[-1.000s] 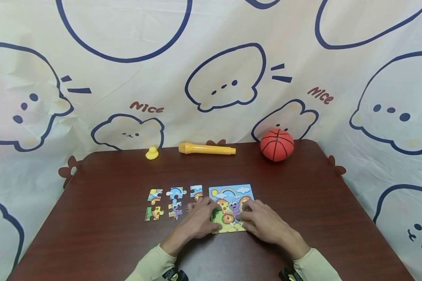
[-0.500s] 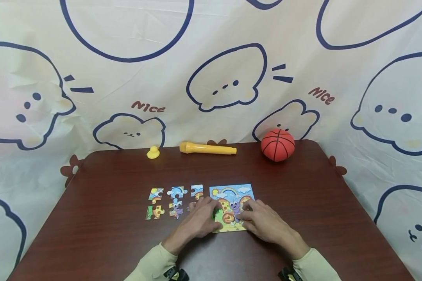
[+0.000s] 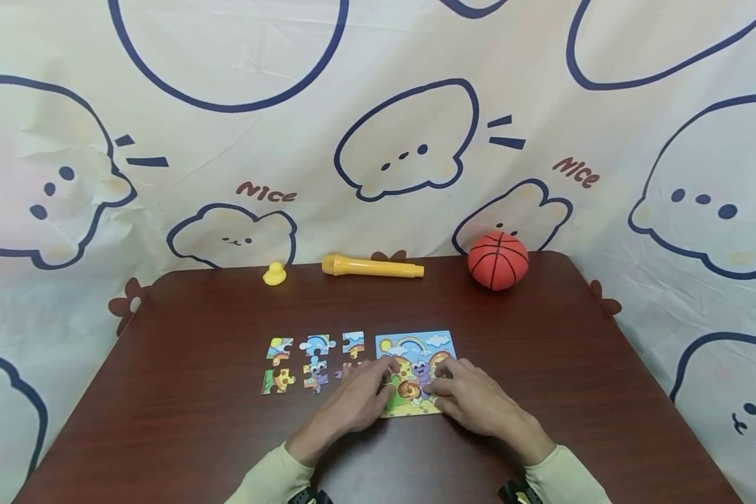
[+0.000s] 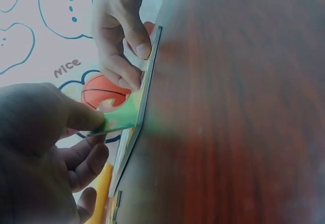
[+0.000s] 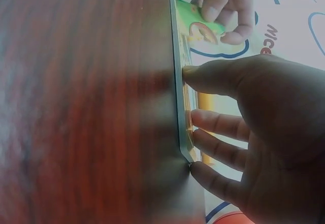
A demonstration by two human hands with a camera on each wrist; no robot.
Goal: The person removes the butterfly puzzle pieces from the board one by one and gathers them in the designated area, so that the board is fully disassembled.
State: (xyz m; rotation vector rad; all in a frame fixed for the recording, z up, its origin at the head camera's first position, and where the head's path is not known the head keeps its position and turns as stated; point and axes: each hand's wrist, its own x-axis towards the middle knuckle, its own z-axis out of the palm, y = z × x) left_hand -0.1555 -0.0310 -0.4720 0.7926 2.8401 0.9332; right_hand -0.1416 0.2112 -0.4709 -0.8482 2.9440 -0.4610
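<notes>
A colourful picture puzzle in a shallow board lies on the dark wooden table, between both hands. My left hand pinches a green puzzle piece between thumb and fingers. In the left wrist view the piece stands tilted up from the board, its lower edge at the board's surface. Over the board's right part, my right hand rests with fingertips on the surface and edge; the right wrist view shows its thumb and fingers extended, holding nothing. Loose puzzle pieces lie left of the board, some partly hidden by the left hand.
Along the table's far edge are a yellow rubber duck, a yellow toy microphone and a small red basketball. Behind the table hangs a cloth printed with cartoon figures.
My left hand has shifted slightly, its thumb drawing up from the board's lower left toward the fingers. The right hand and the loose pieces stay in place.
</notes>
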